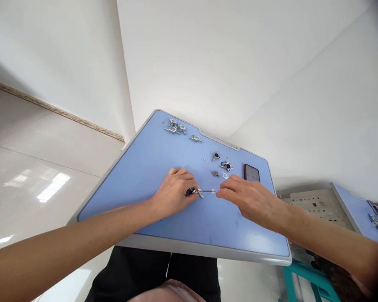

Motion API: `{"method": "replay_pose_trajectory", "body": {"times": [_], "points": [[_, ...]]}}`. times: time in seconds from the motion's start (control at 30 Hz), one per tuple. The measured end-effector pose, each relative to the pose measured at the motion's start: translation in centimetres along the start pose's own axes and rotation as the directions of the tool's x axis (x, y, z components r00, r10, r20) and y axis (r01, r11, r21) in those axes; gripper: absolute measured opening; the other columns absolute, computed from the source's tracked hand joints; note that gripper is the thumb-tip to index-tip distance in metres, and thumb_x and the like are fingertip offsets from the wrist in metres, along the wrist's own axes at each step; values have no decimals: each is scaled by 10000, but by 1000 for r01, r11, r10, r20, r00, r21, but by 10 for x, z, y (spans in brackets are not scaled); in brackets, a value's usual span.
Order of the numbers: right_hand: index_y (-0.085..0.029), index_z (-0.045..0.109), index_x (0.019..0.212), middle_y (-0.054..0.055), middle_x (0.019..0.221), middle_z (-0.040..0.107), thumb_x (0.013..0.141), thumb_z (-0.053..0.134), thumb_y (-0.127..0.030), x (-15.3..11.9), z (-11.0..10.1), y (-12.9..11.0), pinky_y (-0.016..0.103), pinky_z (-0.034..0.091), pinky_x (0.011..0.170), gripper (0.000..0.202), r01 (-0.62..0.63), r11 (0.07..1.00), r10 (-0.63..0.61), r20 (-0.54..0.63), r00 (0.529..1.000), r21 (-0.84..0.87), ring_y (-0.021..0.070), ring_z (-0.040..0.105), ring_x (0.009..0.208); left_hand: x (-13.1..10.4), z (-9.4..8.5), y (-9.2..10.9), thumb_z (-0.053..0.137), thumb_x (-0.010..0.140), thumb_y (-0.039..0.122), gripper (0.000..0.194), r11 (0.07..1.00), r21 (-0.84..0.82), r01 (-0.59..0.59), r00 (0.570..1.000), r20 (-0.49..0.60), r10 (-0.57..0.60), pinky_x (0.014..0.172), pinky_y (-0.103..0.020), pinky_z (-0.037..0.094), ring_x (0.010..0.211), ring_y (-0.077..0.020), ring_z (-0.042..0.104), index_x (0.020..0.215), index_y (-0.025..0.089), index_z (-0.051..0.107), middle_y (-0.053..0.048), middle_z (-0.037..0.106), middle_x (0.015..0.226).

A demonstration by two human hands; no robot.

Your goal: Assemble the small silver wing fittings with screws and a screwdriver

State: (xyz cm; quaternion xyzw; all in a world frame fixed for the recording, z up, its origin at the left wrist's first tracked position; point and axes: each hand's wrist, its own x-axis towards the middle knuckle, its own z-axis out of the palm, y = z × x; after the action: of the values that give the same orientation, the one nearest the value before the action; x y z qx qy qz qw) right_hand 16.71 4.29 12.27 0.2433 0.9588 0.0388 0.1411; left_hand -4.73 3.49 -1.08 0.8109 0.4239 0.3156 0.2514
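Observation:
My left hand (178,188) is closed around a small metal fitting (198,192) just above the blue desk. From the right, my right hand (242,195) grips the handle of a thin screwdriver (208,191), and the shaft points left with its tip at the fitting. Most of the handle is hidden by my fingers. Beyond my hands lie a flat oval gasket (225,175), a small greyish-brown piece (215,173), and two metal parts with dark round centres, one (216,156) behind the other (227,166).
A phone (251,172) showing a timer lies near my right wrist. Several metal fittings (175,126) are heaped at the desk's (129,180) far left, with a single fitting (195,138) beside them. White walls rise behind. Another blue desk (362,209) stands at right, above a teal stool (308,272).

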Motion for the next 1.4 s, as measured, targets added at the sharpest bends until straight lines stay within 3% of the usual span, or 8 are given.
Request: {"method": "replay_pose_trajectory", "body": {"times": [0.17, 0.27, 0.5, 0.7, 0.87, 1.0, 1.17, 1.4], "points": [[-170, 607, 1040, 34, 816, 651, 804, 398, 100, 2, -2, 8, 262, 221, 486, 416, 107, 992, -109, -26, 994, -66, 151, 530, 745, 0, 1, -2, 622, 893, 289, 132, 1000, 2, -28, 999, -23, 28, 805, -369, 360, 795, -181, 526, 833, 221, 718, -5, 667, 747], [-151, 631, 978, 6, 620, 582, 977, 430, -114, 5, -3, 6, 280, 158, 468, 205, 67, 991, -71, -26, 997, -118, 139, 466, 558, -1, 1, -3, 632, 886, 286, 111, 999, 14, -32, 999, -23, 32, 809, -373, 358, 804, -187, 531, 853, 227, 720, -8, 674, 765], [-170, 576, 623, 3, 451, 501, 1006, 336, -552, 25, -10, -5, 270, 112, 482, 592, -234, 962, 246, 79, 966, -139, 99, 369, 396, -1, 2, -3, 649, 875, 279, 93, 999, 13, -33, 999, -18, 34, 794, -365, 354, 807, -189, 528, 858, 229, 725, -9, 678, 774], [-215, 654, 1044, 11, 716, 695, 992, 505, -322, 31, -17, -3, 261, 256, 500, 191, -369, 929, 361, 188, 913, 9, 156, 605, 584, -1, 2, -3, 651, 868, 271, 89, 999, 6, -34, 999, -21, 34, 817, -378, 362, 807, -186, 538, 861, 230, 730, -10, 680, 775], [-189, 634, 1114, 54, 933, 704, 932, 522, -114, 25, -17, 0, 261, 348, 564, 227, -231, 970, 216, 170, 962, 74, 170, 654, 803, -1, 2, -3, 673, 848, 244, 55, 1000, 2, -21, 1000, -19, 21, 823, -372, 361, 823, -185, 546, 848, 227, 725, -2, 686, 786], [-167, 617, 1084, 50, 859, 688, 801, 559, 31, 23, -18, -1, 258, 260, 498, 351, -123, 990, 135, 201, 970, -70, 172, 631, 784, -1, 3, -3, 671, 846, 241, 53, 1000, 4, -18, 1000, -24, 18, 814, -371, 360, 808, -188, 543, 853, 230, 723, -4, 681, 767], [-168, 577, 1047, -6, 608, 626, 953, 541, -197, 26, -18, -5, 275, 149, 456, 104, -124, 973, 163, 200, 966, -197, 138, 544, 506, -1, 3, -3, 672, 851, 258, 56, 1000, 9, -21, 1000, -14, 21, 799, -370, 355, 805, -190, 539, 856, 237, 724, -4, 681, 769], [-183, 586, 906, 2, 598, 633, 1026, 402, -426, 33, -16, -5, 268, 136, 458, 328, -268, 937, 319, 236, 918, -224, 136, 534, 462, -1, 3, -3, 690, 840, 261, 48, 1000, 0, -8, 1000, -12, 8, 820, -372, 355, 817, -189, 545, 852, 229, 724, -3, 688, 776]]}}
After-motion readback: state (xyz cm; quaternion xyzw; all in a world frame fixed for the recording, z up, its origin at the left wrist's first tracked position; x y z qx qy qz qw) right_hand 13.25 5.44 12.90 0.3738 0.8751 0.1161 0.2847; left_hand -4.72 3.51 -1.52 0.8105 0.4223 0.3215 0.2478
